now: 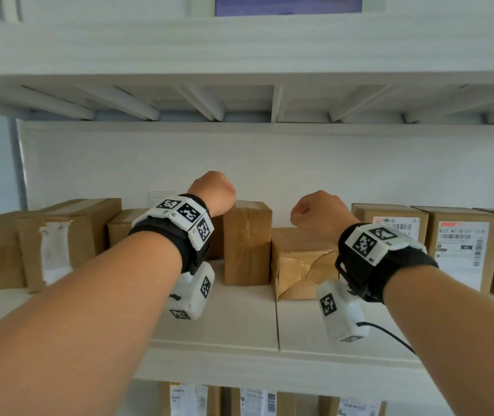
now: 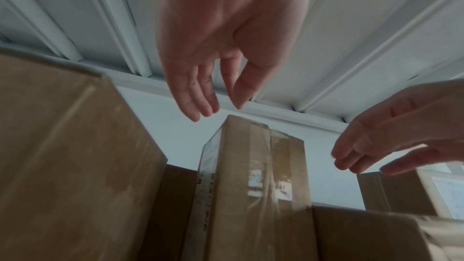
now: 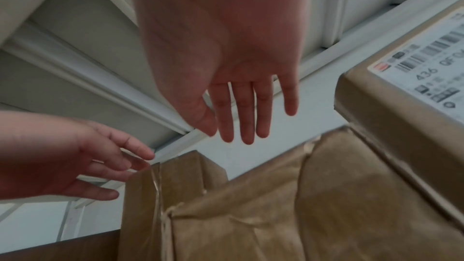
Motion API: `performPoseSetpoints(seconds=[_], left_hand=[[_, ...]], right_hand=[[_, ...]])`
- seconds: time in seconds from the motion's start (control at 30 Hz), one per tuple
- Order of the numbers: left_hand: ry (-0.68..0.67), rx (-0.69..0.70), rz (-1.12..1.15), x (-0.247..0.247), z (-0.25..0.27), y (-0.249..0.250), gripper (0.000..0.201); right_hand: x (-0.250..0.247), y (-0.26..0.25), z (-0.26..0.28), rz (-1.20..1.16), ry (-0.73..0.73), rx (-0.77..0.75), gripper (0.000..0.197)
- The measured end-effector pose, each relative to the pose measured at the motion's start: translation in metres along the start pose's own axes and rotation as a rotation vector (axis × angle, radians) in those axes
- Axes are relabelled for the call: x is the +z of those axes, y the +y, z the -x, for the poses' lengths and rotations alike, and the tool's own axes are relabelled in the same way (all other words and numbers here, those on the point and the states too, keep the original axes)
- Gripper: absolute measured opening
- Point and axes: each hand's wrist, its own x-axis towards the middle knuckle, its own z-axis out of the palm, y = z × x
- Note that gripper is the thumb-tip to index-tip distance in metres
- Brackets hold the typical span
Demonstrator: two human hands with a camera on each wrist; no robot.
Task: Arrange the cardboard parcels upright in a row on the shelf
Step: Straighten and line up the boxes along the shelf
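Observation:
Several brown cardboard parcels stand on the white shelf. A tall taped parcel stands upright in the middle; a low, crumpled parcel lies right beside it. My left hand hovers over the tall parcel, its fingers relaxed and holding nothing. My right hand hangs above the crumpled parcel, its fingers straight and empty. Neither hand touches a parcel.
Labelled parcels stand upright in a row at the right, the nearest next to my right hand. Larger parcels fill the left end. The upper shelf's ribbed underside is close overhead. More parcels sit on the shelf below.

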Motion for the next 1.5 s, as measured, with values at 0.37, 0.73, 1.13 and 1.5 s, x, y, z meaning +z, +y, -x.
performPoseSetpoints(seconds=[0.37, 0.73, 1.13, 1.5], left_hand=[[-0.242, 0.09, -0.079, 0.001, -0.012, -0.01, 0.026], [-0.346, 0.284, 0.064, 0.01, 0.0, 0.006, 0.059], [-0.331, 0.31, 0.062, 0.023, -0.002, 0.015, 0.048], [-0.406, 0.309, -0.017, 0.023, 0.0, 0.023, 0.094]], right_hand=[[0.015, -0.019, 0.016, 0.265, -0.23, 0.18, 0.067], [0.018, -0.016, 0.017, 0.394, -0.426, 0.22, 0.097], [-0.001, -0.008, 0.017, 0.243, -0.183, 0.196, 0.077], [-0.03, -0.013, 0.012, 0.162, 0.002, 0.197, 0.067]])
